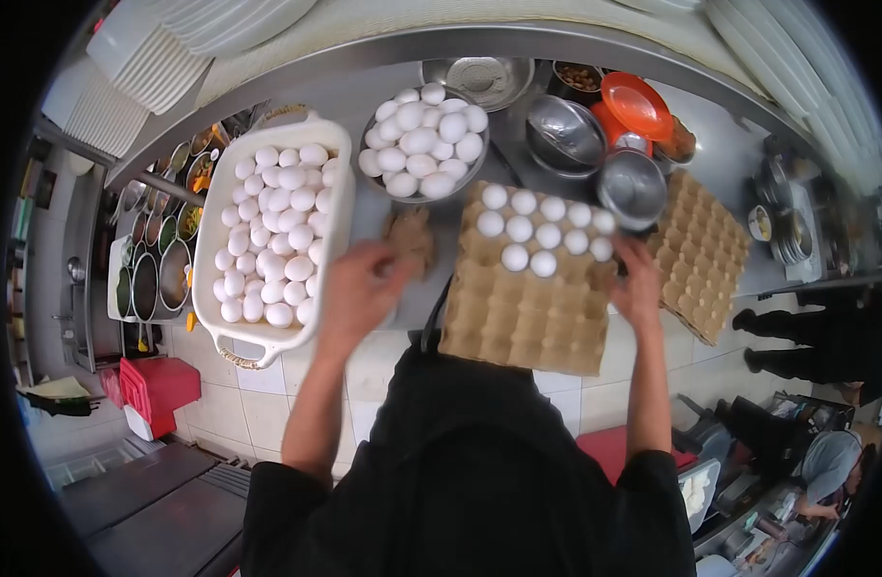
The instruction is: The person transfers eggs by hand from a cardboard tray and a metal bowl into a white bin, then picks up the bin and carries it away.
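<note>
My left hand (359, 293) hovers between the white tub (342, 183) of eggs and a crumpled brown piece (409, 240), cloth or paper, on the counter. It is slightly blurred, its thumb and fingers loosely apart with nothing visible between them. At the right edge of a brown cardboard egg tray (522, 317) is my right hand (638, 284), fingers spread, fingertips right beside a white egg (601, 249). Several white eggs fill the tray's far rows; its near cups are bare. A metal bowl (479, 173) heaped with eggs (420, 141) stands behind the brown piece.
More egg trays (700, 255) are stacked at the right. Metal bowls (633, 188) and an orange container (638, 106) stand behind them. Dishes of ingredients (145, 284) lie left of the tub. Stacked plates (162, 67) sit on the shelf above. A person (830, 466) works at far right.
</note>
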